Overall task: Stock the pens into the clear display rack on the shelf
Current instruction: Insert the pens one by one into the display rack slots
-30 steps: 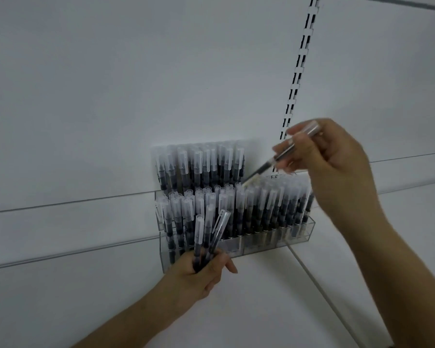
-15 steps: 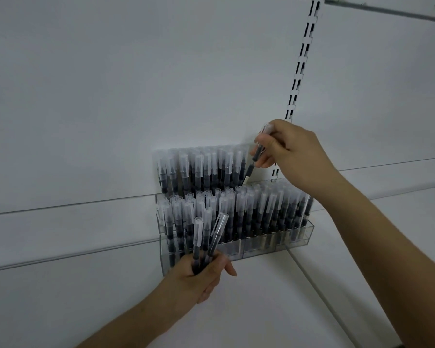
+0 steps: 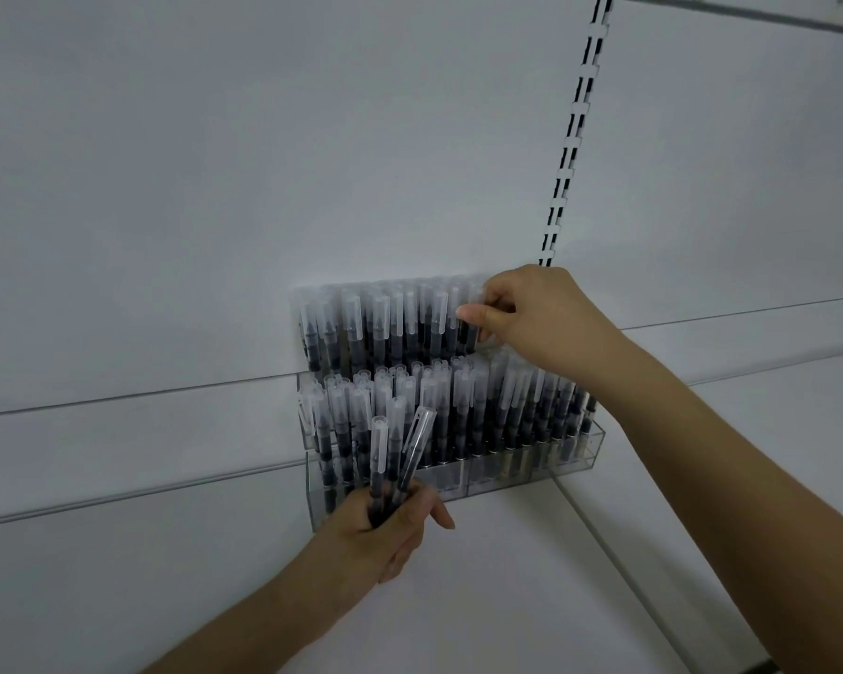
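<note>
Fingers: right hand [image 3: 541, 316] pinches top-row pen [image 3: 473, 328] | left hand [image 3: 385, 532] grips spare pens [image 3: 393, 454] | white wall panel [image 3: 264, 163]

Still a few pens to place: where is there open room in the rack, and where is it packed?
The top tier is packed up to the right hand, which works at its right end. The lower tiers are crowded across. The rack's clear front trough shows bare room, bordered by the left hand and its spare pens. Beyond the right end lies bare shelf panel.

Head view (1 camera), close, forward
</note>
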The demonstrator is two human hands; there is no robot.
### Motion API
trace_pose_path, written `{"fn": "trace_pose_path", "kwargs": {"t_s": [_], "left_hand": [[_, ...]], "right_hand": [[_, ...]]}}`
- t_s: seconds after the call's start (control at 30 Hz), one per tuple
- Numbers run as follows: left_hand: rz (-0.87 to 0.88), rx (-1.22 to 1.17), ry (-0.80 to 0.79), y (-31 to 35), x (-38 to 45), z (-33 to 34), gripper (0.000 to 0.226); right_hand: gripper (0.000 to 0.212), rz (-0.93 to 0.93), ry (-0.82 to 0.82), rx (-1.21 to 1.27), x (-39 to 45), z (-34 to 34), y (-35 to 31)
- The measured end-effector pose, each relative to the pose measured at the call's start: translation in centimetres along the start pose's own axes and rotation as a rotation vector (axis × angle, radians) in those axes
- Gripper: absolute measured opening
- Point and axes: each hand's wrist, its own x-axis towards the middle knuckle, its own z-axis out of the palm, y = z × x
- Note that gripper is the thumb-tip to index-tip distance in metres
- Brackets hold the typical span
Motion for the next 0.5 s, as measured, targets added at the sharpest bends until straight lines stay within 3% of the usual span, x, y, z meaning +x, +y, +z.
{"fn": "trace_pose_path", "kwargs": {"t_s": [0.5], "left_hand": [[-0.007, 0.02, 0.002, 0.0, -0.2, 0.0, 0.034]], "right_hand": [[0.052, -0.037, -0.021, -0.069, -0.1, 1.0, 0.0]]}}
